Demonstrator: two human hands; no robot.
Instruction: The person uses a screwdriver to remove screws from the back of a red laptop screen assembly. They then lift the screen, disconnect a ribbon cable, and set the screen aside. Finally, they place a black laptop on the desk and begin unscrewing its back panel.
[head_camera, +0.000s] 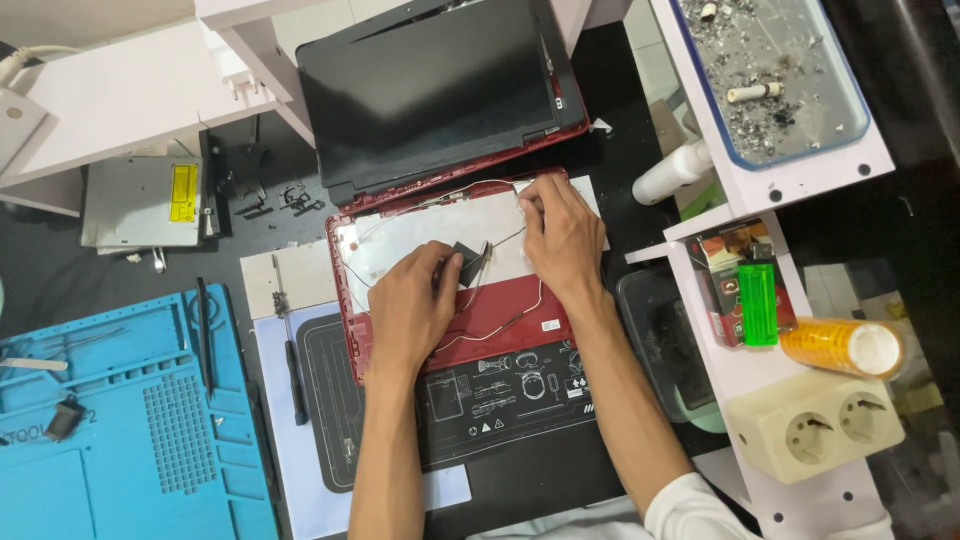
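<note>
Head view: opened red laptop base with silver inner shield (420, 240) lies on the dark table (560, 470), its black screen lid (435, 90) folded back and still attached. Left hand (410, 305), grip pinching a small black flat component (468, 262) over the shield. Right hand (562, 235), fingertips pressed together on thin white and red wires (500, 190) near the hinge edge. Judgement: disassembly well underway; cables not yet freed. Black-handled screwdriver (292, 365) and blue silicone work mat (130, 420) lie left, untouched.

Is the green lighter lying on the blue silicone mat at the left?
No: the green lighter rests on the white shelf at the right, far from the blue mat.
</note>
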